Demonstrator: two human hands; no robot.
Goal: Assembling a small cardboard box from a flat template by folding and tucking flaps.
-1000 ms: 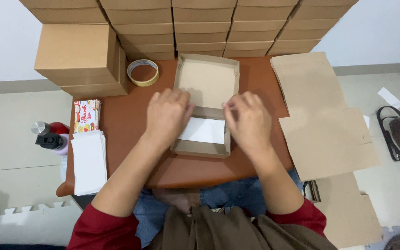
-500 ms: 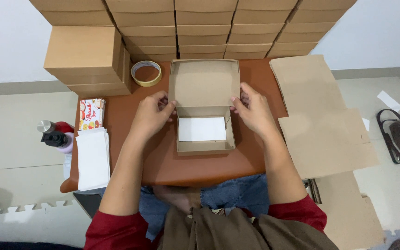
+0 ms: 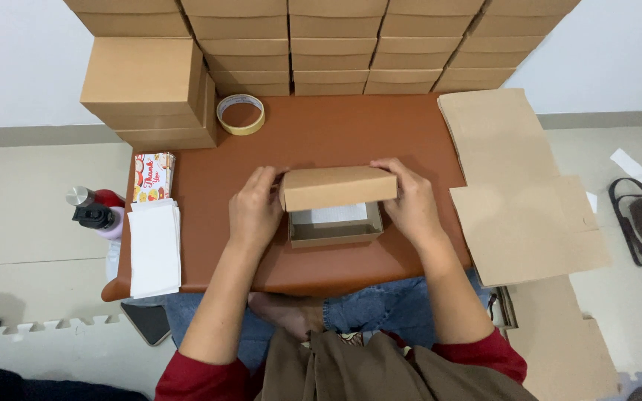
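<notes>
Small brown cardboard mailer box (image 3: 334, 223): sits near the middle of the reddish-brown surface (image 3: 351, 134), close to its front edge. Hinged lid (image 3: 338, 187) half lowered, tilted over the tray; front of tray open to view. White sheet of paper (image 3: 338, 214) lies flat inside, partly hidden under the lid.

Left hand (image 3: 254, 212): grip pressed to the lid's left end, fingers curled at its corner, palm beside the tray's left wall.

Right hand (image 3: 410, 204): grip pressed to the lid's right end, fingers over its upper edge, thumb side against the box.

Roll of tape (image 3: 241, 114): lies flat at the back left of the surface, well apart from the box.

Stack of closed brown boxes (image 3: 150, 89): back left corner, just beside the tape. Further rows of like boxes (image 3: 336, 44) stacked along the wall behind.

Flat unfolded cardboard blanks (image 3: 521, 193): overlapping pile to the right.

Printed cards (image 3: 153, 177) and pile of white envelopes (image 3: 154, 249): left edge of the surface.

Bottles (image 3: 94, 212): on the floor, left of the envelopes.
</notes>
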